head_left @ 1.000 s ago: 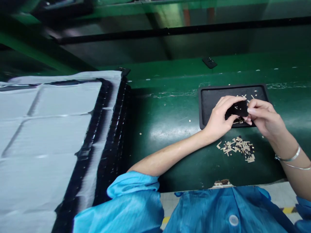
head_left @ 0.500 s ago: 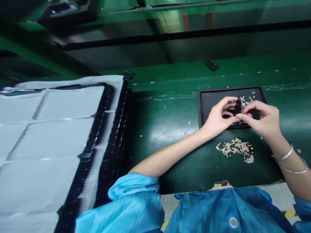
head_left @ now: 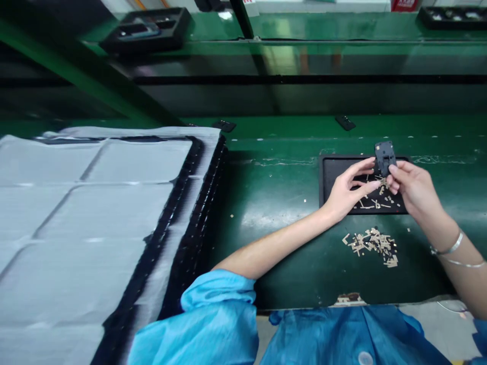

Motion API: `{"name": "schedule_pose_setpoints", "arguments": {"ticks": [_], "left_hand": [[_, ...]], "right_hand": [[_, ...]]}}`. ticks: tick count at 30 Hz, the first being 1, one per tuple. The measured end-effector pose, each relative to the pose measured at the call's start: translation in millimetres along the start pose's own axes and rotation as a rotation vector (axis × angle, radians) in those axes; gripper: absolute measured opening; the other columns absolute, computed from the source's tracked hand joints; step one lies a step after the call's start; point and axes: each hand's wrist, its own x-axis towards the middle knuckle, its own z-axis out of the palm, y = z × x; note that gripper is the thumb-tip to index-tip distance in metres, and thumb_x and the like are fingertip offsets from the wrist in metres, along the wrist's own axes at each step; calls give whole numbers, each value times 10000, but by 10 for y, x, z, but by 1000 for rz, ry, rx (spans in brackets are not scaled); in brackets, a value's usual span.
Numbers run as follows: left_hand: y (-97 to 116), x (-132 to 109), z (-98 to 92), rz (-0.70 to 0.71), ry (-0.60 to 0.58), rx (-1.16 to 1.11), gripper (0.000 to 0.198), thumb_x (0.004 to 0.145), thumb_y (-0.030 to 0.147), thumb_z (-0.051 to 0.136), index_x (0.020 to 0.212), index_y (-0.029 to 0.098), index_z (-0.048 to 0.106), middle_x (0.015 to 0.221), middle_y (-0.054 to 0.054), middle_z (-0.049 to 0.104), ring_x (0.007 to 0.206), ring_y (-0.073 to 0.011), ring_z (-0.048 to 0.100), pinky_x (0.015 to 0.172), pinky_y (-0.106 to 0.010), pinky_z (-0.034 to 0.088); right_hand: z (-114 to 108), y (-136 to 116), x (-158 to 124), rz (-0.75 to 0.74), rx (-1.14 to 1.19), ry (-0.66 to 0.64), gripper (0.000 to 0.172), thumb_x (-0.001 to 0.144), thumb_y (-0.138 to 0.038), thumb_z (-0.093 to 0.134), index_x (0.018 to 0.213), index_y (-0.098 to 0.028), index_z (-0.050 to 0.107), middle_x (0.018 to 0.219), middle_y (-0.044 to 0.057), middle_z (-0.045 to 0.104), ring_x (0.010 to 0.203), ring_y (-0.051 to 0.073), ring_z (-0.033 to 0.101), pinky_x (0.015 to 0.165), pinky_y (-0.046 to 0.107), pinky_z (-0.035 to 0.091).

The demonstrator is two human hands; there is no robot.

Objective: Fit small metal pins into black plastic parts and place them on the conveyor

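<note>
My right hand [head_left: 414, 185] grips a small black plastic plate [head_left: 385, 156] by its lower edge, thumb on top, holding it tilted up over the shallow black tray [head_left: 332, 175]. Beside it, my left hand [head_left: 348, 190] has thumb and fingers apart with nothing visible between them. Its fingertips come close to the plate's left side; whether they touch it I cannot tell. Thin pale strips and bits [head_left: 375, 204] lie scattered in the tray below both hands. Nearer my body, a pile of similar pale pieces [head_left: 375, 241] rests on the green table.
Stacked black trays with white sheeting [head_left: 125, 203] take up the left side. Two similar black plates [head_left: 345, 122] lie along the table's back. Beyond them is a green shelf holding a black box [head_left: 148, 30]. The near table edge has a chipped spot [head_left: 349, 299].
The black plate has turned from edge-on between both hands to face-up in my right hand. My left fingers have come away from my right ones. The camera view has shifted.
</note>
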Motion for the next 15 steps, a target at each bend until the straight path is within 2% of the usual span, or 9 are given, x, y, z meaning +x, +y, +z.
{"name": "schedule_pose_setpoints", "arguments": {"ticks": [2,5,8,11,14,15], "left_hand": [[10,-7,13,16,46,39,473,780,384,661,1218,230,572,1254,-96,584,1097,-205,562,867,-318,442],[3,2,13,12,65,16,431,812,401,607,1204,222,593,1205,-96,606,1044,-198,572,831,-306,450],[-20,25,8,-6,60,-21,417,827,397,579,1207,223,599,1184,-93,617,1031,-198,567,814,-305,456],[-31,41,17,-14,64,-41,395,831,363,570,1196,216,606,1172,-93,623,1016,-193,568,812,-303,457],[-24,46,30,-12,77,-55,374,831,342,564,1171,191,608,1140,-95,632,992,-188,578,805,-297,454],[-20,48,33,-12,82,-64,366,830,338,563,1160,184,607,1126,-95,635,983,-186,582,799,-294,452]], "right_hand": [[-86,-54,329,4,-57,54,187,695,-274,766,730,-184,607,524,-50,570,386,41,420,362,181,343],[-193,-187,861,15,-96,121,186,733,-223,734,662,-194,565,491,-39,567,375,26,436,378,171,354],[-258,-314,1165,-4,-124,168,246,751,-254,715,627,-190,512,462,-21,582,381,33,474,394,173,381],[-295,-374,1107,-27,-182,174,206,715,-204,736,647,-186,542,454,-16,603,348,35,442,364,190,348],[-283,-381,724,-54,-267,119,115,680,-160,758,762,-148,678,537,10,658,398,46,477,379,197,343],[-261,-378,544,-68,-300,106,90,680,-174,763,738,-146,700,530,15,653,403,46,470,376,199,327]]}}
